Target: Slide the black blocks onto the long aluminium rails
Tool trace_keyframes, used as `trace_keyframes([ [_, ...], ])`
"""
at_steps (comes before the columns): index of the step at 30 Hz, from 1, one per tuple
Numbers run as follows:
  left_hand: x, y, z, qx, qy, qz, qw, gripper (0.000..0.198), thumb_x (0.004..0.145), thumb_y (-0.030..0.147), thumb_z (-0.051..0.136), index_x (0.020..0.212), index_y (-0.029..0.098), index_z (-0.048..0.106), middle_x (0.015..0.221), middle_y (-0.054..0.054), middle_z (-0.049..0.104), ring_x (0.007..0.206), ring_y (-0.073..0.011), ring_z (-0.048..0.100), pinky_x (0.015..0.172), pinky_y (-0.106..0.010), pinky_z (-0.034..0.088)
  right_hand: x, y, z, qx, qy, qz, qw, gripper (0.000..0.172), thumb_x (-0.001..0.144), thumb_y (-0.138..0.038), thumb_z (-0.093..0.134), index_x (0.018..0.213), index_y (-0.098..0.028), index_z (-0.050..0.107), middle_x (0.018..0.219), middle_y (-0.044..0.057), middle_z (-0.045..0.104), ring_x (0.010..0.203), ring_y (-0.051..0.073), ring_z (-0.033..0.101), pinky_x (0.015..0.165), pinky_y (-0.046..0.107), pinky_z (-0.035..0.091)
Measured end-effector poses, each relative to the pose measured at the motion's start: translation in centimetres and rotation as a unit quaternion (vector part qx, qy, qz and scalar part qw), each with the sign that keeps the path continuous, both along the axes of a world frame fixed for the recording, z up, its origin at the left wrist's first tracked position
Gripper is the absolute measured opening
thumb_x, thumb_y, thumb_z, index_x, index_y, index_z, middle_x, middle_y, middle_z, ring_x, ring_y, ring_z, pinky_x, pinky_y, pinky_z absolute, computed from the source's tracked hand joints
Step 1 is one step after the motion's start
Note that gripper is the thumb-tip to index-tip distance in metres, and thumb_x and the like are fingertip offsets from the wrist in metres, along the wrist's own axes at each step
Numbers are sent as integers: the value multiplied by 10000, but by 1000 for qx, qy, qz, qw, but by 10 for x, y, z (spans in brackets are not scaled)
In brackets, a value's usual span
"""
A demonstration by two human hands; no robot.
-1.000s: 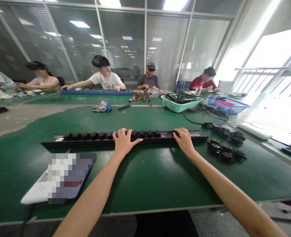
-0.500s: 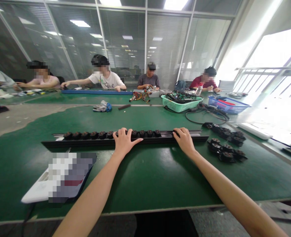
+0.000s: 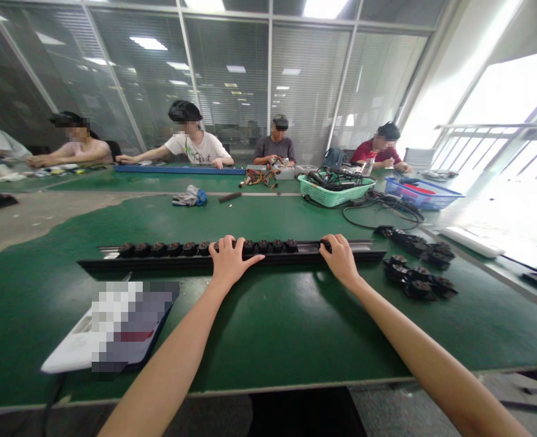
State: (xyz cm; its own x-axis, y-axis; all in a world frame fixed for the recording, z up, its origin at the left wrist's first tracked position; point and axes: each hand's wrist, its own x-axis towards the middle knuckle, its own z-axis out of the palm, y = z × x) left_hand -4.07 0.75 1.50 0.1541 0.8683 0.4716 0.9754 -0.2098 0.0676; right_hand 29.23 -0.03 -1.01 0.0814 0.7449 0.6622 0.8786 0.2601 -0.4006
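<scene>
A long black rail (image 3: 113,263) lies across the green table (image 3: 268,328) in front of me, with several black round sockets (image 3: 168,249) seated in a row along it. My left hand (image 3: 229,261) rests on the rail's middle, fingers spread over the sockets and thumb pointing right. My right hand (image 3: 340,258) sits at the rail's right part, fingers curled on a small black socket (image 3: 325,245) in the channel. A heap of loose black sockets (image 3: 417,282) lies to the right of the rail's end.
A white and dark flat device (image 3: 109,331) lies at my near left. Further back are a green basket (image 3: 332,193) of cables, a blue tray (image 3: 421,194), a loose black cable (image 3: 378,212) and gloves (image 3: 189,197). Several people sit along the far side.
</scene>
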Motion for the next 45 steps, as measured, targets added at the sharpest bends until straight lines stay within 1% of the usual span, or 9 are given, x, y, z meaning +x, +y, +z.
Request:
trace_keyframes([
  [3,0,0,0,-2,-2,2,1000,824,851,848,422,1327,209,634,1300,-185,538,1212,-369,453,1094,-557,270,1,0,-1,4,3,3,1000,247,952,-351,494,1023,-223,692,973,122,617,972,291,566,888,453,499],
  [11,0,0,0,-2,-3,1,1000,834,847,847,430,1339,204,628,1298,-187,537,1213,-369,451,1094,-555,272,8,-2,-4,4,2,19,1000,293,980,-397,491,1081,-227,707,1010,131,649,1031,306,566,925,472,491],
  [16,1,-1,1,2,-2,0,1000,836,848,843,437,1326,187,634,1290,-192,539,1213,-368,453,1094,-558,271,9,-2,-4,2,7,23,1000,306,985,-407,489,1105,-232,709,1016,127,650,1036,306,566,919,468,494],
  [22,0,1,0,-1,5,4,1000,823,851,849,417,1327,212,631,1315,-185,529,1230,-369,444,1091,-554,275,10,-1,-3,1,9,23,1000,285,975,-378,498,1092,-225,709,1008,128,639,1032,304,563,922,463,494],
  [31,0,0,-1,3,9,4,1000,840,847,854,419,1324,196,631,1298,-185,536,1214,-367,449,1087,-558,275,12,-2,2,-14,-9,20,1000,238,952,-345,517,1056,-221,691,1016,124,642,1032,300,557,900,443,493],
  [35,1,0,-1,3,6,1,1000,832,850,848,428,1316,190,634,1294,-190,538,1215,-367,451,1090,-561,272,18,-3,5,-14,-9,29,999,212,939,-328,520,1025,-220,681,1005,118,648,1015,292,562,922,439,478],
  [38,0,1,-1,-2,-2,1,1000,817,857,841,424,1323,201,631,1299,-188,537,1224,-368,448,1096,-561,268,26,-3,5,-10,-1,23,1000,201,925,-323,523,996,-216,678,985,118,648,994,290,566,927,441,469],
  [45,1,1,-1,3,2,-2,1000,834,855,848,416,1319,189,633,1292,-192,540,1214,-368,455,1092,-569,276,34,-4,4,-15,9,13,1000,219,913,-359,532,987,-219,683,953,110,644,953,282,562,893,431,468],
])
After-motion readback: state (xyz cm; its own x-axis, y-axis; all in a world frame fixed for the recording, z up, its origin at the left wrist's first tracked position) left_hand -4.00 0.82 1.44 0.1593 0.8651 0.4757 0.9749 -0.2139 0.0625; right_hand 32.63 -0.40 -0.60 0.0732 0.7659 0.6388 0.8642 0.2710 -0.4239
